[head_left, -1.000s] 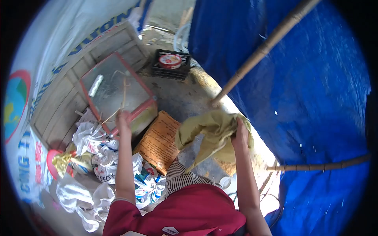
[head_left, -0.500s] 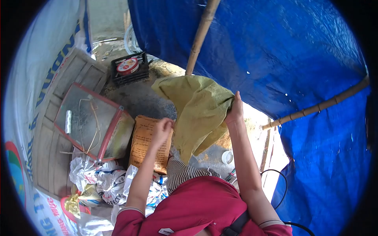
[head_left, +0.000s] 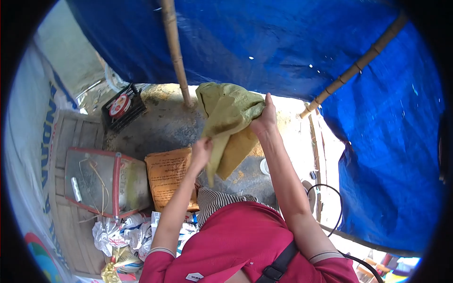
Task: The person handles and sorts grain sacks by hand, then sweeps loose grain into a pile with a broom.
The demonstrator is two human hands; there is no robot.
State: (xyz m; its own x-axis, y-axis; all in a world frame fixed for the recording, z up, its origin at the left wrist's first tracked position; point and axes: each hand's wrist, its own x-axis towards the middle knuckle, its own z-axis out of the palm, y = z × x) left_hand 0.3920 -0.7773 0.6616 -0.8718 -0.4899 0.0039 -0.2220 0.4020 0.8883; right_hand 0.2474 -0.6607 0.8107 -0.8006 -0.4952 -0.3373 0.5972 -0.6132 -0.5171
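An olive-green woven sack (head_left: 231,111) hangs crumpled in front of me, its lower end dangling above the floor. My right hand (head_left: 265,118) is closed on the sack's right side, thumb pointing up; the fingers are mostly hidden behind the cloth. At the sack's left edge, my left hand (head_left: 202,153) is closed, its fingers pinching the fabric, slightly blurred. Below and left of that hand stands an orange-brown printed paper bag (head_left: 167,177).
A red-framed glass case (head_left: 94,184) stands at left, with white plastic bags (head_left: 113,236) below it. Farther back is a black crate (head_left: 123,113) holding a round red tin. Bamboo poles (head_left: 175,52) and a blue tarp (head_left: 264,42) border the space. A black cable (head_left: 340,207) loops at right.
My view has turned to the right. My left hand has come to the sack's edge, where a small gap showed before. The sack is more bunched, still held by my right hand.
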